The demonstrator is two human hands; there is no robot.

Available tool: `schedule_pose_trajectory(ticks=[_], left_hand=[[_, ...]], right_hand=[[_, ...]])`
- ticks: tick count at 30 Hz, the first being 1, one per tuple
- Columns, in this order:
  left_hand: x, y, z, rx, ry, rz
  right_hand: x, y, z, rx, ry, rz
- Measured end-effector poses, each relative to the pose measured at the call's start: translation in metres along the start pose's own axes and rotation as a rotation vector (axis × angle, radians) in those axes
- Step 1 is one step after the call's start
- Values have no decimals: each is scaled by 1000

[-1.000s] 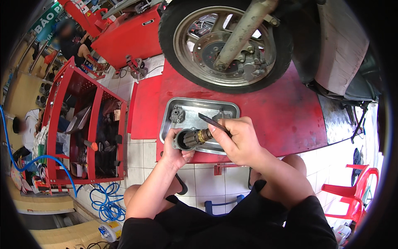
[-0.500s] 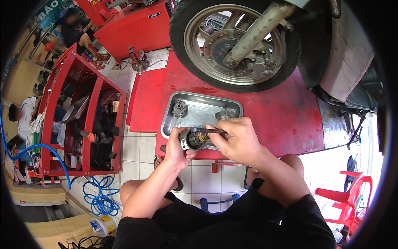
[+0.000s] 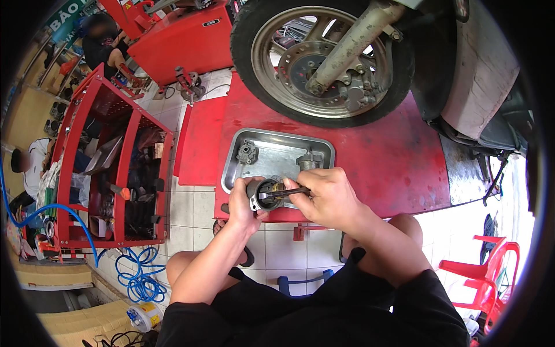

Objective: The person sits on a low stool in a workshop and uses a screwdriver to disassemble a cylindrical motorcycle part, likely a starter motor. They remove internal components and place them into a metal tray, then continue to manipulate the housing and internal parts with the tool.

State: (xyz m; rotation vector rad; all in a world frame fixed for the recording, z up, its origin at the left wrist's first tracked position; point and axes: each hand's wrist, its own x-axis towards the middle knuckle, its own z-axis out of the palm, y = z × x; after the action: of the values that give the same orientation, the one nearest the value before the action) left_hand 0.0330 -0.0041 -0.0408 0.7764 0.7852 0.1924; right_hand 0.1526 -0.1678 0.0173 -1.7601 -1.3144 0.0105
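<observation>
Left hand (image 3: 243,203): half closed, thumb and fingers curled around the outside of a cylindrical metal housing (image 3: 254,203), grasping it. The housing is held above the near edge of the tray, its open mouth turned toward the right hand.

Right hand (image 3: 330,195): closed in a pinch grip, thumb and index finger on a dark, narrow bar-shaped tool (image 3: 293,191). The tool points leftward, its far end at the mouth of the housing. A cylindrical core with a brownish band (image 3: 280,187) sits partly in that mouth, alongside the tool. Whether the right fingers also grip the core cannot be told; the hand covers its outer end.

Beyond the hands lies a rectangular metal tray (image 3: 229,168). A round metal casting (image 3: 247,152) rests in its left part, a small metal piece (image 3: 246,173) just below that; a second metal casting (image 3: 309,160) rests at the right, partly behind the right hand.

The tray stands on a red lift platform (image 3: 393,165). Farther back on the platform is a motorcycle front wheel (image 3: 265,99) with a brake disc (image 3: 295,70) and a worn fork leg (image 3: 355,49). A red tool cart (image 3: 130,168) stands to the left on the tiled floor (image 3: 286,248).
</observation>
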Motion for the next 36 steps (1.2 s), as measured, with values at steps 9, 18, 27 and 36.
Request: schedule_pose_trajectory(ticks=[9, 18, 27, 36], left_hand=[[-1, -3, -3, 18, -13, -64], [-3, -11, 5, 171, 43, 230], [3, -17, 5, 66, -44, 46], [4, 3, 6, 154, -92, 19]], right_hand=[[-3, -2, 4, 28, 35, -22], [-11, -12, -3, -86, -5, -54], [-12, -6, 16, -66, -60, -44], [-16, -5, 17, -201, -82, -128]])
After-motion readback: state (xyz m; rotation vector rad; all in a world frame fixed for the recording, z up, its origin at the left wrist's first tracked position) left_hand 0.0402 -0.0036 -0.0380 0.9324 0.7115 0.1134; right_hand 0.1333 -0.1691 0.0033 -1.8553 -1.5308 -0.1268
